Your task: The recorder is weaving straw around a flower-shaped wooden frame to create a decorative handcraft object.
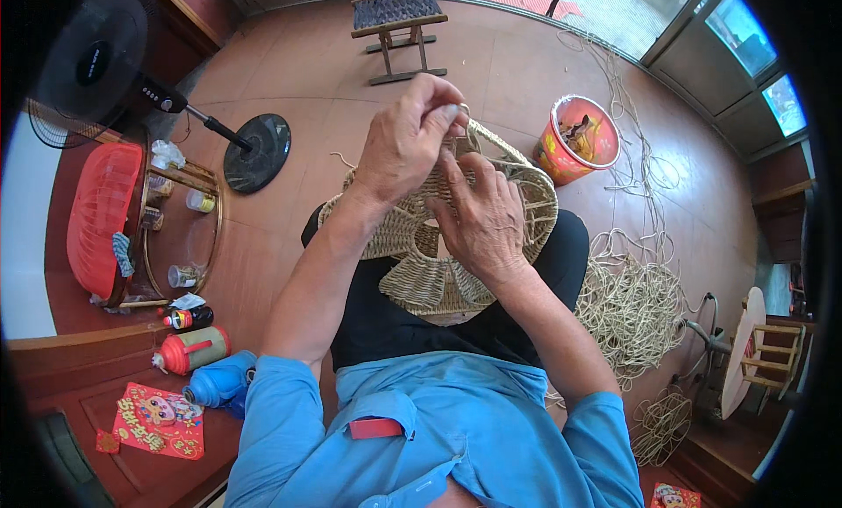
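In the head view, a tan, round-cornered woven piece of plaited cord (417,282) lies across the person's lap in the centre of the frame. The left hand (405,138), at upper centre, is pinched closed, thumb against fingers, over its far edge; whether a strand sits between the tips, I cannot tell. The right hand (484,212), just right of centre, is partly open, fingers loosely curved and touching the weave. A pink-and-orange round plastic bucket (554,154) stands at upper right; a tangled pale-straw cord heap (633,308) lies on the reddish tiled floor (289,262) at right.
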A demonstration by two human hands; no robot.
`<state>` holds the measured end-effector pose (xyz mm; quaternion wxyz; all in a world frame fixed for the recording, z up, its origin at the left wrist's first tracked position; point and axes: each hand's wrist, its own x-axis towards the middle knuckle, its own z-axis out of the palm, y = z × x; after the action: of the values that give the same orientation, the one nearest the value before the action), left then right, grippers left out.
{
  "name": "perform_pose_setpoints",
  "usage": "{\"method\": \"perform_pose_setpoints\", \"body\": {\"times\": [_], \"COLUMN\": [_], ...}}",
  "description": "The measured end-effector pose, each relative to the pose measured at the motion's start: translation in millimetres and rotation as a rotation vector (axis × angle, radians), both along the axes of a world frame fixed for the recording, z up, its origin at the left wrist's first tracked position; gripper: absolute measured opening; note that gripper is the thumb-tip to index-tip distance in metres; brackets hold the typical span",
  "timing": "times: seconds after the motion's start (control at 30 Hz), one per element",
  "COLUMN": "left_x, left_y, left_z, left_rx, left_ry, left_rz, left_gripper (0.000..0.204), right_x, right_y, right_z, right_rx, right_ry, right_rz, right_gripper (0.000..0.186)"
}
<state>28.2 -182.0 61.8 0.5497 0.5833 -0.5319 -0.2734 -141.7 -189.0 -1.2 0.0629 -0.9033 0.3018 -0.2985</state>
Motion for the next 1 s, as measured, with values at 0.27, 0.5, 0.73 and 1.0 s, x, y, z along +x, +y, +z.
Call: {"method": "perform_pose_setpoints", "body": {"times": [0.27, 0.5, 0.73, 1.0], "left_x": [14, 27, 41, 23], "left_y": [18, 17, 23, 48], "left_z": [-19, -52, -58, -46], "left_rx": [0.086, 0.055, 0.148, 0.113], "left_ry": [-0.227, 0.24, 0.65, -0.407], "left_rz": [0.261, -0.081, -0.135, 0.344], "left_gripper": [0.024, 0.042, 0.042, 0.019], "right_x": [3, 6, 9, 7], "right_y": [-2, 1, 4, 0], "right_z": [0, 1, -2, -4], "right_rx": [0.038, 0.033, 0.016, 0.002], "right_ry": [-0.026, -0.03, -0.049, -0.089], "right_rz": [-0.008, -0.046, -0.015, -0.026], "right_gripper": [0.059, 0.057, 0.053, 0.048]}}
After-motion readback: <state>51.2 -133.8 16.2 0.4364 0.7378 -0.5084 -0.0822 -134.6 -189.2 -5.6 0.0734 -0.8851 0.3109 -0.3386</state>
